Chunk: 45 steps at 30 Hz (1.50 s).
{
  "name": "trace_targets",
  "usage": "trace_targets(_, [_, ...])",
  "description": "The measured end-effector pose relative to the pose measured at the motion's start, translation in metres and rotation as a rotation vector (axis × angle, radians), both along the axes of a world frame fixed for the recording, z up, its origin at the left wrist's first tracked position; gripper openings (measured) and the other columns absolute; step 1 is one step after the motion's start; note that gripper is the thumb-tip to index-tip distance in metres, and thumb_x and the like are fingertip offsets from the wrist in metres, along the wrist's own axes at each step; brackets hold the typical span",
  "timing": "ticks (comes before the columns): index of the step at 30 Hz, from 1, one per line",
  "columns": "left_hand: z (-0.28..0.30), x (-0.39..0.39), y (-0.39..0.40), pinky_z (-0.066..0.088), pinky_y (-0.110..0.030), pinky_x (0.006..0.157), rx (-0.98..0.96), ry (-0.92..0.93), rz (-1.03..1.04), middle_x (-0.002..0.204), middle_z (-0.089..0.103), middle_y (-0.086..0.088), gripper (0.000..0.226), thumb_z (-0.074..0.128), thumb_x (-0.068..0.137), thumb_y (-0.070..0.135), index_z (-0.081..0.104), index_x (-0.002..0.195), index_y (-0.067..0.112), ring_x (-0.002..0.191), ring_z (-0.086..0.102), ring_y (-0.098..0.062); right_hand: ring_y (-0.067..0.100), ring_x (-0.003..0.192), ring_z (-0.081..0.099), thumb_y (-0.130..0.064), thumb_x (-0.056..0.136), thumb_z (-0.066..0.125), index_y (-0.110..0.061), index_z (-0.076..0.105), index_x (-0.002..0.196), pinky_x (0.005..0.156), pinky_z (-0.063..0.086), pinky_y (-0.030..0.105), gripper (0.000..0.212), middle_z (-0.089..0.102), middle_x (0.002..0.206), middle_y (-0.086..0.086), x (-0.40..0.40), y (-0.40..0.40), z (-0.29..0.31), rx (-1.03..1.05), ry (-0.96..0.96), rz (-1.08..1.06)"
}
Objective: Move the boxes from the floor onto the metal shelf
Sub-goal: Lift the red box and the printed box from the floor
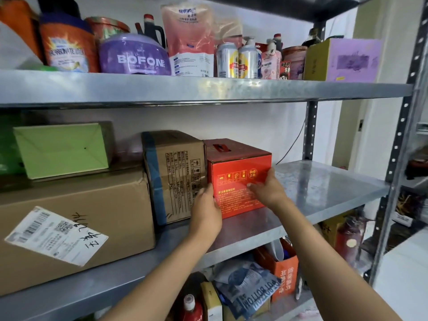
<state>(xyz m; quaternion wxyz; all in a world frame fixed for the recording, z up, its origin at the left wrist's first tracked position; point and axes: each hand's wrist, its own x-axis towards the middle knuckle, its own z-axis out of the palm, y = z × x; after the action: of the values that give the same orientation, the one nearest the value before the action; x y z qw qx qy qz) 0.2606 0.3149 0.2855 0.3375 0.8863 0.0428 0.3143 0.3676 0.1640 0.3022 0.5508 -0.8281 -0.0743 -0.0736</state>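
Head view: the red box [238,177] sits on the middle metal shelf [324,181], center of the frame, touching the tall brown box [176,174] on its left side. The left hand [205,210] is flat on the box's front lower left corner, fingers mostly straight, pressing. The right hand [266,188] is on the front near the right edge, fingers spread on the face, not wrapped round it. So both hands push, neither grabs.

The box looks about in place, maybe still needs a push back.

What could go wrong:
- Pushing w/ the left hand harder than the right could turn the box crooked, bc only the left side has a wall (the brown box).
- The box's front is near the shelf's front lip. If hands let go too soon, it could tip or slide off, down to the stuff at the bottom of the frame.
- Fingers of the left hand are by the gap btw the two boxes & could get pinched.
- Shiny shelf = slippery, I think.
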Motion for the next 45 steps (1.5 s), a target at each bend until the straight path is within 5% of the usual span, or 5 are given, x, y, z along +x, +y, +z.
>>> trace_targets(7, [0.019,0.010,0.008,0.051,-0.034,0.088,0.444,0.111,0.078,0.119,0.058,-0.010,0.053,0.038,0.088,-0.014,0.041,0.138,0.004,0.105,0.060,-0.025,0.031,0.126,0.054,-0.046,0.058,0.076,-0.014,0.023,0.144,0.103,0.046,0.048,0.106,0.052,0.139,0.012,0.098,0.033,-0.037,-0.026,-0.055,-0.053])
trace_targets(19, [0.009,0.013,0.015,0.021,-0.047,0.116,1.228,0.283,0.157,0.148,0.031,-0.026,0.053,0.034,0.096,0.000,0.016,0.146,-0.009,0.139,0.025,-0.037,0.033,0.119,0.057,-0.030,0.076,0.079,-0.007,0.045,0.127,0.095,0.047,0.038,0.066,0.060,0.128,0.014,0.091,0.070,-0.016,-0.030,-0.078,-0.136])
trace_targets(26, [-0.006,0.004,0.021,0.002,-0.051,0.119,1.311,0.317,0.167,0.157,0.002,-0.024,0.053,0.020,0.102,0.007,-0.002,0.148,-0.007,0.147,-0.001,-0.036,0.031,0.121,0.056,-0.035,0.082,0.073,-0.010,0.039,0.134,0.098,0.046,0.037,0.067,0.058,0.132,0.011,0.078,0.052,-0.029,0.016,-0.052,0.012])
trace_targets(33, [0.002,-0.018,-0.001,-0.006,-0.052,0.117,1.329,0.272,0.191,0.158,-0.012,-0.018,0.056,0.012,0.101,0.016,-0.013,0.147,-0.002,0.146,-0.013,-0.031,0.019,0.151,0.003,-0.043,0.096,0.054,-0.008,0.008,0.155,0.119,0.007,0.030,0.083,0.003,0.164,0.009,0.001,-0.020,-0.023,-0.662,-0.246,0.032])
trace_targets(45, [-0.025,-0.109,-0.155,-0.006,-0.049,0.118,1.172,0.045,-0.185,0.159,-0.005,-0.016,0.072,-0.007,0.079,0.015,-0.006,0.150,0.000,0.147,-0.007,-0.028,0.016,0.151,-0.002,-0.044,0.101,0.039,-0.014,0.009,0.156,0.123,0.003,0.034,0.070,-0.001,0.164,0.002,-0.227,-0.191,-0.085,-0.898,-0.224,-0.244])
